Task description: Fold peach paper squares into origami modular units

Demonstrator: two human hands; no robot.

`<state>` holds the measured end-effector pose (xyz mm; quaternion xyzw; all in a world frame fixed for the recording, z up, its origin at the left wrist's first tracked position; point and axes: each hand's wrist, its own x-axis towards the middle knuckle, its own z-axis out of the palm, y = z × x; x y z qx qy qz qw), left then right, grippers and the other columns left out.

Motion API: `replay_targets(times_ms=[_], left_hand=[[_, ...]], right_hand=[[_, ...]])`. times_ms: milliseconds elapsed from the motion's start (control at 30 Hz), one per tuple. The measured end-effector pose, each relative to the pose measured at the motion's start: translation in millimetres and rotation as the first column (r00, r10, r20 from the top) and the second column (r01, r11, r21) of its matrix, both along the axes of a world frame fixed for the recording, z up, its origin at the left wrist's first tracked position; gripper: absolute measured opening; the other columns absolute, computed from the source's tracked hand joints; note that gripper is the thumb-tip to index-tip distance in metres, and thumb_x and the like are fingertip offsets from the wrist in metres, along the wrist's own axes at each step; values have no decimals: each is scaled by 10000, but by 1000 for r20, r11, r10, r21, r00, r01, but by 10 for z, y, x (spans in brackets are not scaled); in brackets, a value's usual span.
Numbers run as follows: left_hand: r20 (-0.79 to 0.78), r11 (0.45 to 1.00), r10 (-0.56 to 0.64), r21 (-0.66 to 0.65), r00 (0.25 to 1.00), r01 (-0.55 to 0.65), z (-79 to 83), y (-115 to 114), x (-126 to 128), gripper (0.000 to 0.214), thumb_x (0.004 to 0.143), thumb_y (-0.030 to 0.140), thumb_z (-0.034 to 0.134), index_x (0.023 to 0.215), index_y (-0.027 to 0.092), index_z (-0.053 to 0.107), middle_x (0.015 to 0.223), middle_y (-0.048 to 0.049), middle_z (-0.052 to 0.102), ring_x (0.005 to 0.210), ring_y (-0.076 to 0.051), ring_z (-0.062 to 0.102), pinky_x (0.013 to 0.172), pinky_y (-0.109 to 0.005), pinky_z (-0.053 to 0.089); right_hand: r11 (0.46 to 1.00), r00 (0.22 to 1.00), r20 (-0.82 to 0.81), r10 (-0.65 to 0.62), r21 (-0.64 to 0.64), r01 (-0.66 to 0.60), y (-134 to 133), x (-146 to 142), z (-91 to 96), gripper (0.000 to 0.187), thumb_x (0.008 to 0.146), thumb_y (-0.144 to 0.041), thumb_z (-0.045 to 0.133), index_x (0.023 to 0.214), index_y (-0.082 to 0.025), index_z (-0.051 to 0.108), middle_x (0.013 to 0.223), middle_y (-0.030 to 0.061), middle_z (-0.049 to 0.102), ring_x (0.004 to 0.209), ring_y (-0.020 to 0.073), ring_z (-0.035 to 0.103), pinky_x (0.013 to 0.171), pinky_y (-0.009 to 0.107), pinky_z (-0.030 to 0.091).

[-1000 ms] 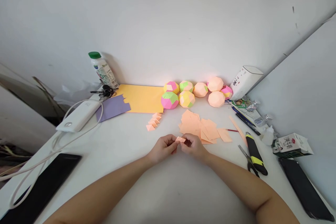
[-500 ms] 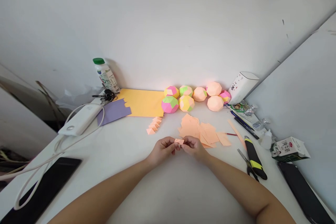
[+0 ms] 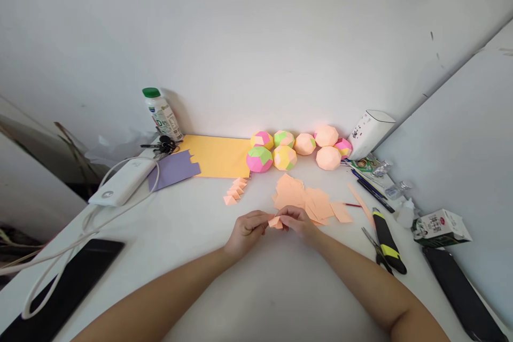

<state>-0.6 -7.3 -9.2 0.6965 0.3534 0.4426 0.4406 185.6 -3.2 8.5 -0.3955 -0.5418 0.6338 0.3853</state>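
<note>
Both hands, left (image 3: 245, 231) and right (image 3: 298, 223), are pinching a folded paper (image 3: 275, 221), loose sheets (image 3: 306, 199) lying just behind, scissors (image 3: 377, 248) to the right.

**Left hand** (image 3: 245, 231): knuckles up, fingers curled, thumb and forefinger pinched on the near edge of a small folded paper piece (image 3: 276, 221).

**Right hand** (image 3: 300, 224): mirror pose, fingertips closed on the piece's opposite edge, just beside the left hand's fingertips.

**Wrists:** both straight and held low, angled toward each other.

**Left forearm** (image 3: 160, 294): bare, extends back and outward from its hand.

**Right forearm** (image 3: 372, 294): bare, extends back and outward likewise. The two arms form a V with the hands at its tip.
</note>
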Motion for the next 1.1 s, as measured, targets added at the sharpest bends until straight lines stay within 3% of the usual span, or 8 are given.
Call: replay_targets(times_ms=[100, 167, 300, 500, 767, 1100], left_hand=[[-37, 999, 23, -27, 999, -24, 55, 2, -4, 296, 804, 196, 436, 977, 216, 676, 634, -9, 567, 583, -120, 526, 585, -252, 457], [-56, 993, 2, -116, 998, -8, 108, 5, -15, 304, 794, 196, 426, 986, 200, 661, 634, -6, 576, 590, -126, 534, 594, -255, 449], [0, 942, -126, -314, 992, 119, 200, 6, -31, 347, 861, 301, 356, 984, 154, 645, 594, -10, 571, 560, -129, 508, 555, -247, 420], [-4, 901, -94, -426, 996, 83, 222, 3, 9, 359, 815, 480, 471, 694, 160, 577, 580, 8, 558, 513, -111, 500, 511, -230, 404], [1, 884, -182, -439, 983, 164, 193, 30, -18, 371, 815, 491, 482, 733, 147, 596, 486, 22, 537, 441, -89, 443, 462, -210, 351], [-4, 878, -158, -458, 987, 138, 205, 18, -10, 360, 797, 493, 511, 745, 151, 608, 494, 19, 548, 439, -91, 451, 460, -212, 362]], right_hand=[[999, 999, 22, -42, -24, 43, 1, -15, 0, 183, 724, -342, 621, 738, -160, 612, 621, -8, 568, 542, 103, 491, 535, 248, 382], [998, 997, 34, -64, -23, 65, -1, -27, -1, 187, 717, -346, 629, 729, -161, 602, 608, -11, 564, 534, 101, 488, 530, 247, 387], [997, 995, 70, -76, 3, 76, -19, -47, 0, 172, 731, -335, 621, 729, -165, 590, 623, -9, 568, 557, 103, 493, 532, 241, 394], [996, 992, 103, -74, 58, 69, -48, -57, 17, 172, 732, -336, 621, 728, -168, 585, 639, -14, 535, 577, 103, 479, 538, 237, 388], [996, 993, 107, -56, 76, 48, -58, -51, 21, 143, 750, -308, 596, 746, -168, 565, 664, -8, 534, 566, 98, 457, 521, 234, 367], [995, 987, 150, -65, 90, 52, -79, -63, 26, 131, 783, -305, 557, 746, -181, 542, 651, -22, 501, 571, 101, 472, 535, 233, 387]])
